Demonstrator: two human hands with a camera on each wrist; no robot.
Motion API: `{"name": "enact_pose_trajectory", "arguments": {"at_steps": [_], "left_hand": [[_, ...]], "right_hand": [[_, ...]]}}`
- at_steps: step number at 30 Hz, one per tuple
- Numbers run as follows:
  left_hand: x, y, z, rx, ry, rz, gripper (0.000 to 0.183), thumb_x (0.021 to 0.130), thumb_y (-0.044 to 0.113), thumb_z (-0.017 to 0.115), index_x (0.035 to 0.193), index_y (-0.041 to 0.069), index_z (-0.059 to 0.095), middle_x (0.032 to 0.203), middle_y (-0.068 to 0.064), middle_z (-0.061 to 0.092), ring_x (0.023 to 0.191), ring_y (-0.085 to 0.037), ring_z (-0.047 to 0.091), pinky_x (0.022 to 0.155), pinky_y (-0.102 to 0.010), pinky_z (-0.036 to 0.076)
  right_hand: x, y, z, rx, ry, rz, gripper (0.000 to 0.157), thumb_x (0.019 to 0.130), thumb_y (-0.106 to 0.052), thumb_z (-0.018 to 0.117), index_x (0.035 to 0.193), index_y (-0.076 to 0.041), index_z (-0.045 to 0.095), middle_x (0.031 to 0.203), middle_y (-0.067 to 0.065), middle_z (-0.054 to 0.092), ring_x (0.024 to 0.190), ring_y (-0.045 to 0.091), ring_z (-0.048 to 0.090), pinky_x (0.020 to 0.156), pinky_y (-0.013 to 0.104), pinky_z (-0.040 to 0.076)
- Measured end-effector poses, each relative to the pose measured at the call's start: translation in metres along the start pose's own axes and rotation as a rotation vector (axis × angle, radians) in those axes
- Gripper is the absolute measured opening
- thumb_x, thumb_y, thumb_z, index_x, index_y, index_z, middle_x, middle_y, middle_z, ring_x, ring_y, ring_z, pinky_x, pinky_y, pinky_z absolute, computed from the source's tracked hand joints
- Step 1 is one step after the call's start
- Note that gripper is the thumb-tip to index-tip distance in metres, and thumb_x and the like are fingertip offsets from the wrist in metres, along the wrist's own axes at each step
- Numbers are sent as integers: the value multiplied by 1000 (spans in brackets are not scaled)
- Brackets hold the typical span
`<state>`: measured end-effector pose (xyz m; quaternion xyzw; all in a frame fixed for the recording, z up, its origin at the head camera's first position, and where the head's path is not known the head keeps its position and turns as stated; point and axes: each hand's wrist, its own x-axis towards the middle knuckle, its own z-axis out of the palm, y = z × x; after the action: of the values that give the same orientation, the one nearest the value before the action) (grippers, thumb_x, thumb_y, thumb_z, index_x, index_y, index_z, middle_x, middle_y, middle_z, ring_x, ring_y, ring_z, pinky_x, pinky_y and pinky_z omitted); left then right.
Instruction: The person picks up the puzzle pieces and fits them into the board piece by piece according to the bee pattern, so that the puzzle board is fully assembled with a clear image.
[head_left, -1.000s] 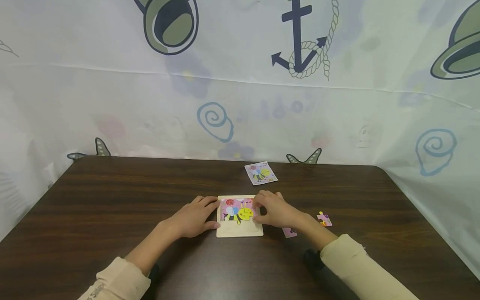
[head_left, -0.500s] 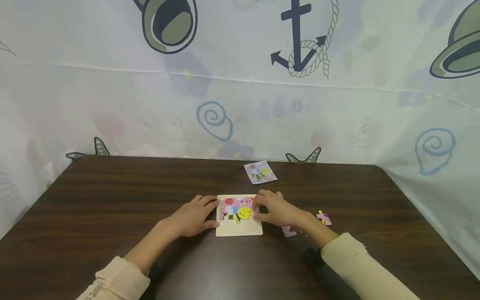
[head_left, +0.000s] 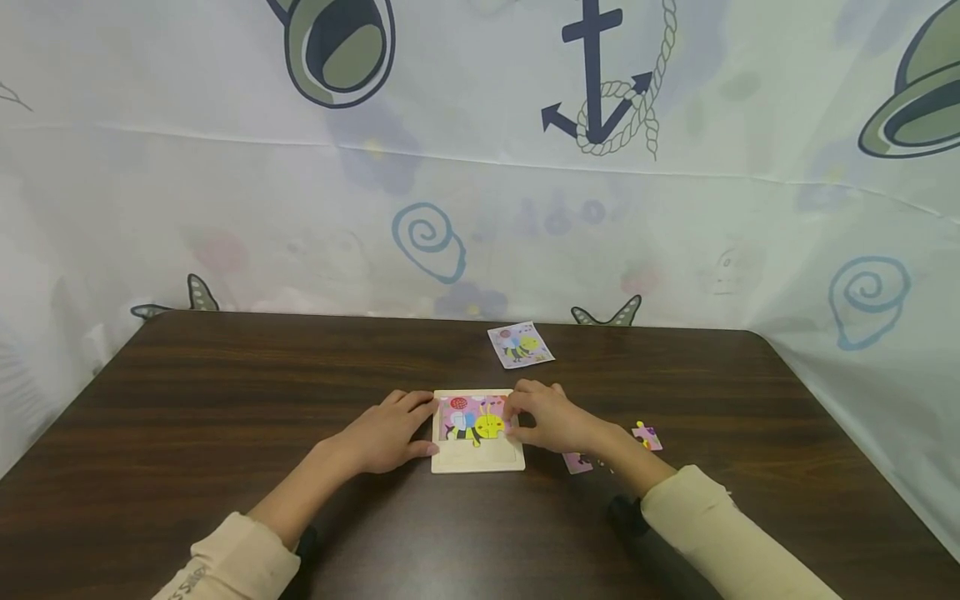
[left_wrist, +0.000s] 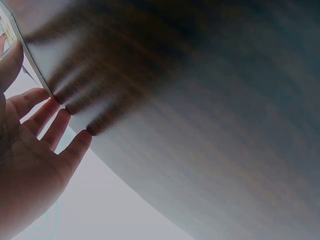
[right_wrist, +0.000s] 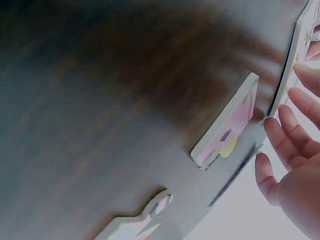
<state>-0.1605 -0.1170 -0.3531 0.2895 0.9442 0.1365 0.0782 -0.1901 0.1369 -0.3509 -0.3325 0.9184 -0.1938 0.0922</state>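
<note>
A pale wooden puzzle tray lies on the dark table. Joined bee puzzle pieces fill its far part, and its near strip shows bare wood. My left hand rests at the tray's left edge, fingers at the far corner and thumb lower down. In the left wrist view its fingers are spread and fairly straight. My right hand touches the tray's right side, thumb and forefinger over the pieces there and covering part of them. In the right wrist view its other fingers extend loosely beside the rim.
Loose puzzle pieces lie right of the tray: a pink one near the right forearm and a pink-yellow one farther right; the forearm partly hides another. A bee picture card lies near the table's far edge, before a patterned cloth.
Both hands and the tray stay almost in place. Only a slight shift of the head view and a tiny movement of the right fingers show.
</note>
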Motion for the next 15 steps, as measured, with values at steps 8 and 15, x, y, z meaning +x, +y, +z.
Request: {"name": "enact_pose_trajectory", "arguments": {"at_steps": [8,15], "left_hand": [[0,0,0,4,-2,-8,61,87,32,61,134,-3,42,137,-18,38,122,-36,35,91,-54,35],[0,0,1,6,-3,-10,61,87,32,61,134,-3,42,137,-18,38,122,-36,35,92,-53,35]], "right_hand": [[0,-2,-1,-11,-4,4,11,80,-15,71,89,-13,65,90,-2,52,91,17,47,71,35,26],[0,-1,0,-10,-7,4,11,80,-16,71,89,-14,65,91,-2,52,93,17,47,71,35,27]]}}
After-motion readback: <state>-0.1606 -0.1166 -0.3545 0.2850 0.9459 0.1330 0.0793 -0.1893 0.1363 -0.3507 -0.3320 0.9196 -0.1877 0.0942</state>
